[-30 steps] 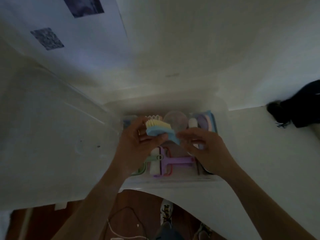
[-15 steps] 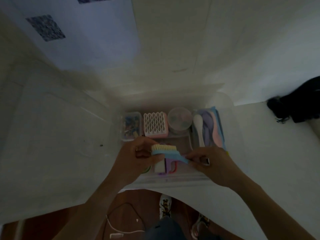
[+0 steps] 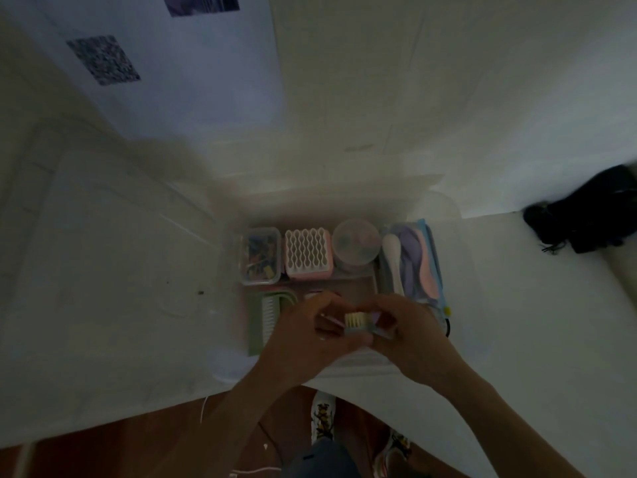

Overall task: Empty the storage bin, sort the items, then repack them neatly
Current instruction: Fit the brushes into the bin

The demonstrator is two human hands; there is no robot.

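A clear storage bin [image 3: 444,205] stands on the white table, packed with items. Both my hands hold a small blue brush with cream bristles [image 3: 358,322] low over the bin's near half. My left hand [image 3: 310,336] grips its left end from below; my right hand [image 3: 410,332] pinches its handle end. Along the bin's far side sit a clear box of small coloured bits [image 3: 260,258], a pink-and-white wavy holder [image 3: 308,257], a round clear tub [image 3: 355,244] and several pastel spoons [image 3: 410,260]. A green brush [image 3: 267,315] lies at the near left.
The bin's clear lid [image 3: 103,270] lies on the table to the left. A black object [image 3: 593,215] sits at the table's right edge. Below the table's front edge are a wooden floor, a white cable [image 3: 203,408] and my shoes [image 3: 322,419].
Both hands have brought the blue brush down and toward me, from above the bin's far row to its near half. The far row of items is now uncovered.
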